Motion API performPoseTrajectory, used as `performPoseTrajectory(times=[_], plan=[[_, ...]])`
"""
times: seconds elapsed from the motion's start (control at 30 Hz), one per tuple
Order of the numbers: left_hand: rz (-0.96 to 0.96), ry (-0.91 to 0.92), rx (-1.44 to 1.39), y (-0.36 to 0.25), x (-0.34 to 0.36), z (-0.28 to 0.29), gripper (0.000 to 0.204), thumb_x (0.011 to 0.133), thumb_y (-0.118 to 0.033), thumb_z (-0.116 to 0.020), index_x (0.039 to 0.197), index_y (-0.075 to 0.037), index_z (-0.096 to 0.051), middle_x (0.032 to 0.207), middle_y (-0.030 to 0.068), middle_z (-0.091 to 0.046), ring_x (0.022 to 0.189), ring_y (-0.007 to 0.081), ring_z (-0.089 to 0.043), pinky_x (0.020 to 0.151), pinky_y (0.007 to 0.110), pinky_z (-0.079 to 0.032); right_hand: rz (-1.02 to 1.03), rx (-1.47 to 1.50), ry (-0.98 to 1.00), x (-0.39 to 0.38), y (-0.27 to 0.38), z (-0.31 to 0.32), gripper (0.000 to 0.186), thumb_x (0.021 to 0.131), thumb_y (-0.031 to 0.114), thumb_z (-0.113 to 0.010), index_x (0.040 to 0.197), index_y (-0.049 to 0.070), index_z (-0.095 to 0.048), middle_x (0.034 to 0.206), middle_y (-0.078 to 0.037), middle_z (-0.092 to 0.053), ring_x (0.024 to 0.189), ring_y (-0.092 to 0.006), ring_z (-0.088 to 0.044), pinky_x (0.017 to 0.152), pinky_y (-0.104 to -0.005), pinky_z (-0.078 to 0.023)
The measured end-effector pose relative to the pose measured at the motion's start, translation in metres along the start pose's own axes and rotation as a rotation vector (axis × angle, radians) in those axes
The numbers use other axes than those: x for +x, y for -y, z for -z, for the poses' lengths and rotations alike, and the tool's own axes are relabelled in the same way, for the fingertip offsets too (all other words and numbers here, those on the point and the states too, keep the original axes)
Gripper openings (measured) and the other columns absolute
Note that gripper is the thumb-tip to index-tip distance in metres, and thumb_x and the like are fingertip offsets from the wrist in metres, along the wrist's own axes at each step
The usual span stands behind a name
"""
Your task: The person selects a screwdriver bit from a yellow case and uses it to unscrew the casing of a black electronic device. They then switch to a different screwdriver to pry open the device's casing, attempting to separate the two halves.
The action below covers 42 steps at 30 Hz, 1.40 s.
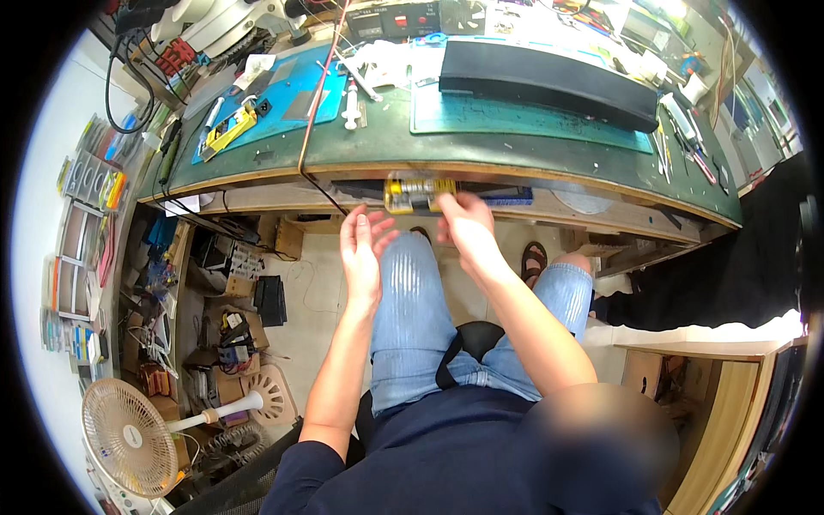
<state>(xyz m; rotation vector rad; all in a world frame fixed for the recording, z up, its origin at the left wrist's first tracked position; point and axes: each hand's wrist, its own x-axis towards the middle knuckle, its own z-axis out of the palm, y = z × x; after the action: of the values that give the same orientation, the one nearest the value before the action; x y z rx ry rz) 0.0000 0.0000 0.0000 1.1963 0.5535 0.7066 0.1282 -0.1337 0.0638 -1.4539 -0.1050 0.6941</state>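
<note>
My right hand [463, 219] grips a yellow and clear plastic case [410, 194], apparently of small tools, at the shelf under the bench's front edge. Its fingers are curled at the case's right end. Just left of and below the case, my left hand [362, 236] is open, palm turned up and fingers slightly bent, with nothing in it. Beside the case on that shelf [566, 208] lies a long blue item [511, 199], partly hidden behind my right hand. A thin cable [318, 184] hangs over the bench edge near my left hand.
The green bench [360, 150] holds a long black object [541, 81], blue mats [283, 99], a syringe [351, 107] and several tools [678, 129]. A white fan [129, 429] stands at lower left by cluttered shelves [223, 343]. Black fabric [704, 283] hangs at right.
</note>
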Motion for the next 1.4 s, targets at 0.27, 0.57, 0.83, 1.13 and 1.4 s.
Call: performPoseTrajectory(times=[0.27, 0.57, 0.83, 1.13, 1.4], plan=[[0.377, 0.246, -0.076, -0.022, -0.056, -0.011, 0.053, 0.105, -0.025, -0.064, 0.149, -0.004, -0.042, 0.135, 0.0123, -0.063, 0.119, 0.0199, -0.065, 0.091, 0.044, -0.060, -0.096, 0.168, 0.251, -0.092, -0.049, 0.080, 0.033, 0.101, 0.019, -0.060, 0.126, -0.002, -0.066, 0.099, -0.004, -0.070, 0.075, -0.0087, -0.062, 0.062, -0.0248, -0.050], [-0.092, -0.055, -0.169, -0.065, -0.069, -0.025, 0.036, 0.105, -0.009, -0.061, 0.136, 0.000, -0.047, 0.124, 0.0078, -0.065, 0.111, 0.0125, -0.062, 0.099, 0.031, -0.051, -0.191, -0.185, 0.492, -0.108, 0.017, 0.037, 0.037, 0.105, 0.034, -0.068, 0.099, -0.002, -0.071, 0.085, -0.005, -0.072, 0.070, -0.0095, -0.065, 0.066, -0.0264, -0.056], [-0.146, -0.054, -0.256, -0.144, 0.027, -0.020, 0.036, 0.103, -0.009, -0.064, 0.134, 0.000, -0.049, 0.127, 0.0078, -0.065, 0.112, 0.0121, -0.063, 0.100, 0.030, -0.052, 0.136, -0.008, 0.317, -0.057, 0.075, -0.040, 0.027, 0.099, 0.027, -0.077, 0.091, 0.003, -0.072, 0.071, 0.004, -0.063, 0.059, -0.0022, -0.050, 0.054, -0.0195, -0.039], [-0.089, -0.212, -0.208, -0.177, 0.056, 0.055, 0.027, 0.108, -0.013, -0.051, 0.130, 0.001, -0.052, 0.121, 0.0116, -0.066, 0.105, 0.0164, -0.069, 0.092, 0.033, -0.059, -0.007, -0.107, 0.400, -0.030, 0.095, -0.135, 0.035, 0.094, 0.033, -0.082, 0.090, 0.001, -0.068, 0.079, 0.003, -0.064, 0.070, -0.0029, -0.052, 0.058, -0.0231, -0.044], [0.131, -0.222, -0.222, -0.207, 0.041, 0.081, 0.029, 0.109, -0.019, -0.049, 0.129, 0.001, -0.055, 0.115, 0.0098, -0.068, 0.101, 0.0159, -0.069, 0.088, 0.033, -0.058, -0.010, 0.094, 0.407, -0.053, 0.069, -0.172, 0.035, 0.096, 0.033, -0.081, 0.084, 0.009, -0.058, 0.070, 0.003, -0.057, 0.052, -0.0034, -0.044, 0.045, -0.0220, -0.034]])
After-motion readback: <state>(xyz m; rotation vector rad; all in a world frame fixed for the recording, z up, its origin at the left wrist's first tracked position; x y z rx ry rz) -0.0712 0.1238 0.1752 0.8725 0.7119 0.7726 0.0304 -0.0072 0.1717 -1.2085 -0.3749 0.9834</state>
